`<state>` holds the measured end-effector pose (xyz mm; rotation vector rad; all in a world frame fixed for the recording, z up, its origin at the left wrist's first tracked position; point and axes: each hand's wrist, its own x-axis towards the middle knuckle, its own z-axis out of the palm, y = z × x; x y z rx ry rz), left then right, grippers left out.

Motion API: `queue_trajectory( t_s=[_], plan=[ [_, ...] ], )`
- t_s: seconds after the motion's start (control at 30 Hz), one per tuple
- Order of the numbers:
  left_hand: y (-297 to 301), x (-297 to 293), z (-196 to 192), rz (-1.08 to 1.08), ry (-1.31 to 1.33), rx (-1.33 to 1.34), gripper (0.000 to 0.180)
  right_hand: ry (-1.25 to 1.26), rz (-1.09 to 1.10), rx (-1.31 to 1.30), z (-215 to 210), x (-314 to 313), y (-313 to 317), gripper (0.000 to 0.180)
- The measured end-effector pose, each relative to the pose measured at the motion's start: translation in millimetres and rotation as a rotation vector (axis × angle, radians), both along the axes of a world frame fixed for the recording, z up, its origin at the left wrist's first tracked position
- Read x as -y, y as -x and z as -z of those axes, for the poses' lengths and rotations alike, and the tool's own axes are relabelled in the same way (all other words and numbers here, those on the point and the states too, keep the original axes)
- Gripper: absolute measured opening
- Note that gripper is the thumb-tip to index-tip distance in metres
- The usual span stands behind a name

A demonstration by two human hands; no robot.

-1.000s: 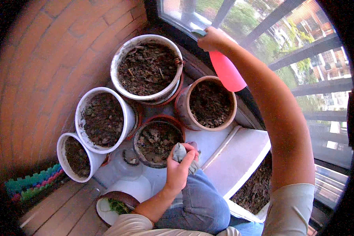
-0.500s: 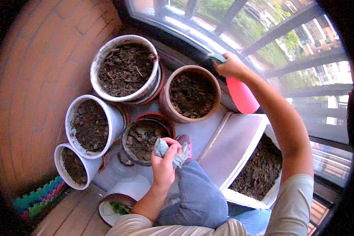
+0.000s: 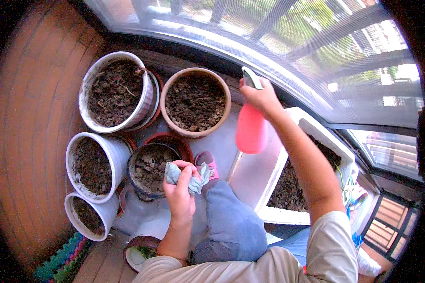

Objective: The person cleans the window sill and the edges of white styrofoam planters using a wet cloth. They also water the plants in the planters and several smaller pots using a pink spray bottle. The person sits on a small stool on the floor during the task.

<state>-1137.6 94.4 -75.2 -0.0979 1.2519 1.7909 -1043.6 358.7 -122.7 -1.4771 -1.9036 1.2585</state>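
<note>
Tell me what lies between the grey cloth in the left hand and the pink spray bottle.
In the head view, a foot in pink footwear shows right beside the cloth, then a strip of pale surface toward the spray bottle.

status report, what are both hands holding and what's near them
Left hand: gripping cloth. Right hand: gripping bottle. Dark pot near left hand, white trough near bottle.

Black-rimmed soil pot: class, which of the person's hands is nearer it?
Left. The left hand, holding a grey cloth, is by the pot's right edge; the right hand, gripping a pink spray bottle, is farther, up and right.
</note>
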Motion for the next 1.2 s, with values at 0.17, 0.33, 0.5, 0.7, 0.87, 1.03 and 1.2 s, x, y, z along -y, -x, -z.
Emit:
queue_trajectory(
  t_s=[0.17,0.33,0.5,0.7,0.87,1.03,1.2],
  plan=[
    [-3,-2,-2,0.006,0.000,-0.010,0.003,-0.007,0.233,-0.126,39,36,-1,0.019],
    [-4,-2,-3,0.008,0.000,-0.018,0.005,0.004,0.596,-0.035,69,58,-9,0.024],
    [-7,-2,-3,0.035,-0.006,-0.048,0.007,0.203,0.832,-0.014,106,54,-24,0.020],
    [-7,-2,-1,0.035,0.000,-0.031,0.008,-0.207,0.963,-0.006,109,56,-20,0.025],
    [-9,-3,-1,0.039,-0.010,-0.020,0.008,-0.001,0.775,-0.062,101,57,-26,0.024],
    [-8,-5,-2,0.049,0.000,-0.042,0.008,-0.204,0.129,-0.311,86,69,-13,0.019],
    [-10,-9,-5,0.050,-0.003,-0.043,0.008,-0.011,0.365,-0.054,87,74,-13,0.020]
  ],
)
